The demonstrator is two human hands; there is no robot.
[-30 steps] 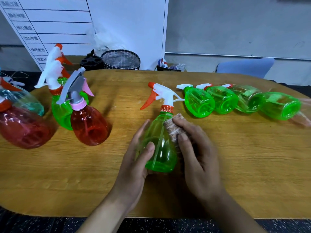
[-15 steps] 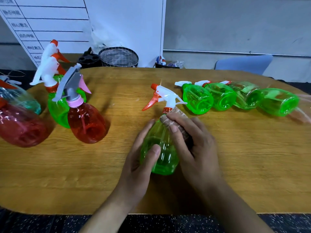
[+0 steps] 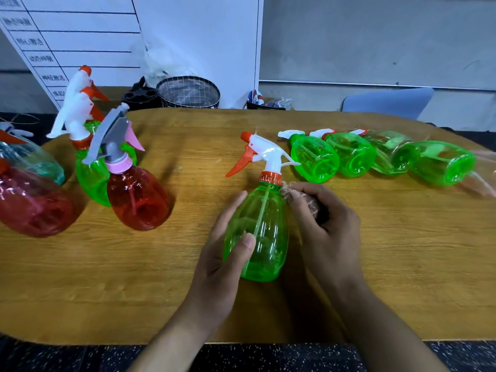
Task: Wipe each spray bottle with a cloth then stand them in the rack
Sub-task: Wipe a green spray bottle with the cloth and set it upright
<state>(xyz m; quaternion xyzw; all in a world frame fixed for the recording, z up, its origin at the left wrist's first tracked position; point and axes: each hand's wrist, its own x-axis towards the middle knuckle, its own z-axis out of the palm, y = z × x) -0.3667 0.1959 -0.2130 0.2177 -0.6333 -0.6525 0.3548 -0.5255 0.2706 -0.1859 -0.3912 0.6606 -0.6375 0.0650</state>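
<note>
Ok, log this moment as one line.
step: wiping | left hand: holds green bottle | right hand: cloth at bottle shoulder | lying bottles: waiting

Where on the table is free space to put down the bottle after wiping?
Bare wood lies along the near edge of the table, left of the left hand, and right of the right hand, nearer than the row of lying green bottles. The far left is crowded with standing bottles, including the red bottle.
</note>
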